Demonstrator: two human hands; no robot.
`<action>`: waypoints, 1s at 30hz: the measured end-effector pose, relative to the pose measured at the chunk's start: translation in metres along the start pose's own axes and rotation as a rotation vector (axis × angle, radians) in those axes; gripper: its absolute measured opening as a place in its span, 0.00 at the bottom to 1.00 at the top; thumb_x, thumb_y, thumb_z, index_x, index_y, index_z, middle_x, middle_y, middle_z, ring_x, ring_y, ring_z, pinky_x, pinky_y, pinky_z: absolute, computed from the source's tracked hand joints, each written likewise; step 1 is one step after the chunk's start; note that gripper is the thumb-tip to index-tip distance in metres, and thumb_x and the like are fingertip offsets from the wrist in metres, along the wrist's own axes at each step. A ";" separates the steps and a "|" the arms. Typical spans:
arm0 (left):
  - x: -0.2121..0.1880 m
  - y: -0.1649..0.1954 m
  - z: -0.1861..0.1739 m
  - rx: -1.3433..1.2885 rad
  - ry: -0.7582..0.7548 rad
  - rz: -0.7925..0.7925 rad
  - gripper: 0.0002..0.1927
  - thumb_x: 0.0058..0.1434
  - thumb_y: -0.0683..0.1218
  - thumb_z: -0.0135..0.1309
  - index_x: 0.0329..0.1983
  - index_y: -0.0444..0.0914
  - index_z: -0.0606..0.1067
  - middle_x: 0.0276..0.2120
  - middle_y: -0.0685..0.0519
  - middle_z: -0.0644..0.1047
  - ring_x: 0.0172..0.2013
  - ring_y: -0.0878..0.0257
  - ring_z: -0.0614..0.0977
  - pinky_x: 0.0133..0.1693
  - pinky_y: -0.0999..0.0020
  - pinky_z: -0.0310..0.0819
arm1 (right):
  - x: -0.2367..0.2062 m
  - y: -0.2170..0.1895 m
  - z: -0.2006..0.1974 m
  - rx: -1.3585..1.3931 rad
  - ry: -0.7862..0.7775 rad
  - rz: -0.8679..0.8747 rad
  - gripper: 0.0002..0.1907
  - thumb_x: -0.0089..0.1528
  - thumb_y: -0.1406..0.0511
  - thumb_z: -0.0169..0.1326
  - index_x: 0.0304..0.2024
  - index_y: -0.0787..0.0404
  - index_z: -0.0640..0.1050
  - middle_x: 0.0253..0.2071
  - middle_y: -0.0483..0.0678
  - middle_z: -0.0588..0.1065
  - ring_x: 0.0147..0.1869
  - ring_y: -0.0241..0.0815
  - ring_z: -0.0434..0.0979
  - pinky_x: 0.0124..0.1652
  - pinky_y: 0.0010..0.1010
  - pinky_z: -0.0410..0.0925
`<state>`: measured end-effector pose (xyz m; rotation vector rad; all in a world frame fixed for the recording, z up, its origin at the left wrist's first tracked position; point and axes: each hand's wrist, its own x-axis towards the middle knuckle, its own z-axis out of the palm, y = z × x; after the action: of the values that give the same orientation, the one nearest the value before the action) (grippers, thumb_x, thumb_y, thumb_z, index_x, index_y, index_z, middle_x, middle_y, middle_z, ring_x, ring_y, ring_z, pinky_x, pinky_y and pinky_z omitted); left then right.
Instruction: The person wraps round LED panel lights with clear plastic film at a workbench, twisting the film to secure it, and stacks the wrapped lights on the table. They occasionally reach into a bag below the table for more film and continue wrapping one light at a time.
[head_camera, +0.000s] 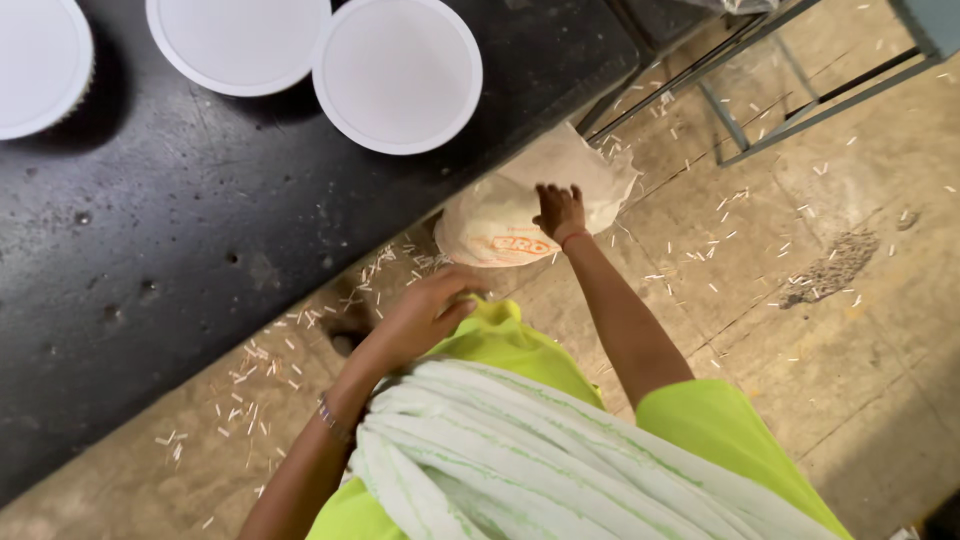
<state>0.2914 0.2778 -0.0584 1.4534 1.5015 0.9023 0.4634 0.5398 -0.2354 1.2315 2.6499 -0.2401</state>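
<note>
A pale sack (500, 215) with orange print lies on the floor, partly under the edge of a black table (180, 240). My right hand (559, 212) reaches down and rests on top of the sack, fingers curled into its fabric. My left hand (430, 308) hovers lower, near my knee in bright yellow-green cloth (500, 345), fingers loosely apart and holding nothing. A white and green striped cloth (520, 460) drapes over my front.
Three round white lids or tubs (398, 72) stand on the black table. Small pale sticks are scattered over the concrete floor (800, 330). A metal frame (760, 90) stands at the upper right. A dark patch of debris (830, 265) lies on the floor.
</note>
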 end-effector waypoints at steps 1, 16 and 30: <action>0.011 -0.013 0.013 0.047 0.001 0.009 0.14 0.66 0.40 0.56 0.55 0.40 0.77 0.52 0.48 0.77 0.47 0.52 0.82 0.48 0.60 0.76 | -0.014 0.003 0.009 0.106 -0.026 -0.053 0.28 0.59 0.58 0.61 0.61 0.50 0.72 0.56 0.47 0.75 0.60 0.51 0.74 0.60 0.50 0.61; 0.146 -0.118 0.151 0.958 -0.614 -0.239 0.14 0.64 0.51 0.59 0.51 0.46 0.80 0.77 0.46 0.34 0.74 0.36 0.47 0.65 0.35 0.54 | -0.166 0.015 0.048 0.502 -0.192 0.029 0.09 0.58 0.67 0.57 0.41 0.53 0.80 0.44 0.48 0.75 0.49 0.53 0.78 0.44 0.45 0.72; 0.179 -0.096 0.170 0.351 -0.174 0.045 0.27 0.54 0.31 0.46 0.58 0.34 0.70 0.74 0.46 0.55 0.52 0.43 0.78 0.52 0.49 0.72 | -0.107 0.071 0.029 0.567 -0.688 0.320 0.41 0.58 0.42 0.56 0.64 0.59 0.66 0.49 0.58 0.76 0.44 0.55 0.82 0.38 0.42 0.78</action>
<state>0.4143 0.4398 -0.2279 1.7737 1.5533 0.5373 0.5886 0.4991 -0.2403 1.3658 1.8113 -1.1740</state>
